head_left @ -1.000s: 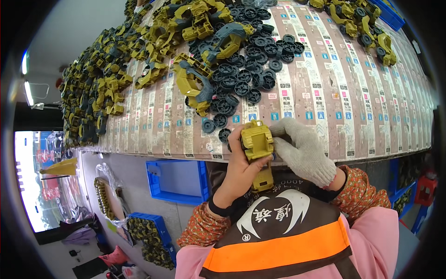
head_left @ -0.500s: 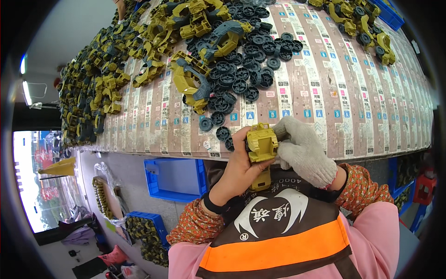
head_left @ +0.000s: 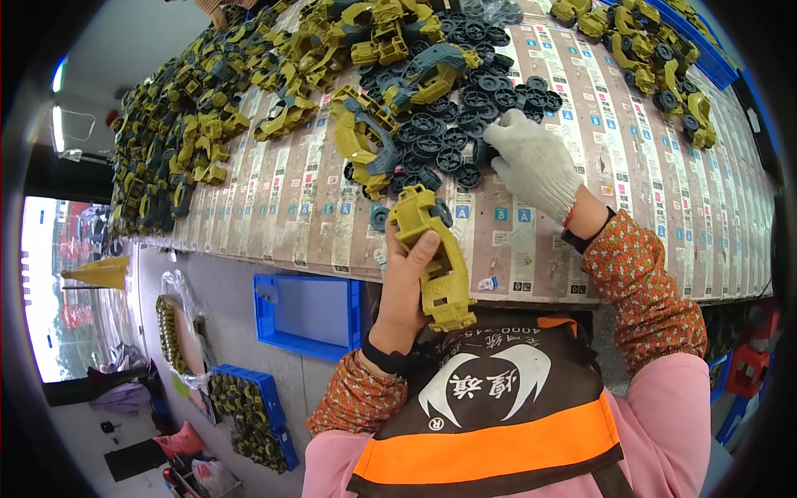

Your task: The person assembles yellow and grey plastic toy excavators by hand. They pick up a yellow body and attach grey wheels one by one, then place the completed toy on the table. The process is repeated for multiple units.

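My left hand (head_left: 407, 270) grips a yellow-green plastic toy car chassis (head_left: 447, 282) near the table's front edge, the thumb pressed on its side. One dark wheel (head_left: 441, 212) sits at the chassis's far end. My right hand (head_left: 535, 162), in a white knit glove, reaches over the heap of dark spoked toy wheels (head_left: 448, 159). Its fingers are curled, and a dark toy wheel (head_left: 483, 153) shows between thumb and forefinger. Just left of the heap lie curved yellow-green and grey-blue toy body parts (head_left: 362, 145).
Piled toy parts (head_left: 178, 153) cover the table's left side. More assembled pieces (head_left: 664, 62) lie at the far right beside a blue crate (head_left: 714, 62). Below the table edge are a blue tray (head_left: 307, 309) and a crate of parts (head_left: 249, 415). Another person's hand (head_left: 217, 15) shows far left.
My right hand has left the chassis and moved forward to the wheels. My left hand has shifted slightly left, and the chassis is turned so its long side shows.
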### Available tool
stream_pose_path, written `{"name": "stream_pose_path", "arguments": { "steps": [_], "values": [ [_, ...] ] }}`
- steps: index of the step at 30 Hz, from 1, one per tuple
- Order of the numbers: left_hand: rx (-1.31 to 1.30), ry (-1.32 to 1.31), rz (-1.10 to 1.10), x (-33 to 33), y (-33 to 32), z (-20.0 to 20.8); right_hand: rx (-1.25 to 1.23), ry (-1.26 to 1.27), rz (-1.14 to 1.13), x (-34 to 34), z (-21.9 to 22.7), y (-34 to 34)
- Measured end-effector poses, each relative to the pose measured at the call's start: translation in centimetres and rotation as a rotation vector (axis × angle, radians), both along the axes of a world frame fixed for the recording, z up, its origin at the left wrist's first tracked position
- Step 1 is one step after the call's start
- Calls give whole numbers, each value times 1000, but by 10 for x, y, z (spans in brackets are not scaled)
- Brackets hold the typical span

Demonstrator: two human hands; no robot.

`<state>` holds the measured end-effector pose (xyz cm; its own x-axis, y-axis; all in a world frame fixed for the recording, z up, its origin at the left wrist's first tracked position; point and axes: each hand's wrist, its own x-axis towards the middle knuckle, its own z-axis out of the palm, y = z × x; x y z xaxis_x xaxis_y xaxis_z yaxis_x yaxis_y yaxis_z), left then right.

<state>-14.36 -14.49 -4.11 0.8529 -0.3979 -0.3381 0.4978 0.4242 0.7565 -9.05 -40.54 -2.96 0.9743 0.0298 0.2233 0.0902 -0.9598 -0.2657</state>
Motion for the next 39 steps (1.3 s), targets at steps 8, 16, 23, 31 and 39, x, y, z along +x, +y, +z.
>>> {"name": "stream_pose_path", "arguments": {
  "steps": [8,16,23,31,39],
  "values": [
    [-87,-7,115,6,0,-3,548,192,5,-59,24,9],
    [17,-141,255,8,-21,-6,911,243,68,-122,22,58],
    [116,-297,313,6,-19,-10,923,204,60,-138,24,69],
    [115,-318,321,2,-24,1,962,239,42,-147,18,69],
    [172,-573,371,-7,-45,2,803,220,92,-148,18,68]
  ]
}}
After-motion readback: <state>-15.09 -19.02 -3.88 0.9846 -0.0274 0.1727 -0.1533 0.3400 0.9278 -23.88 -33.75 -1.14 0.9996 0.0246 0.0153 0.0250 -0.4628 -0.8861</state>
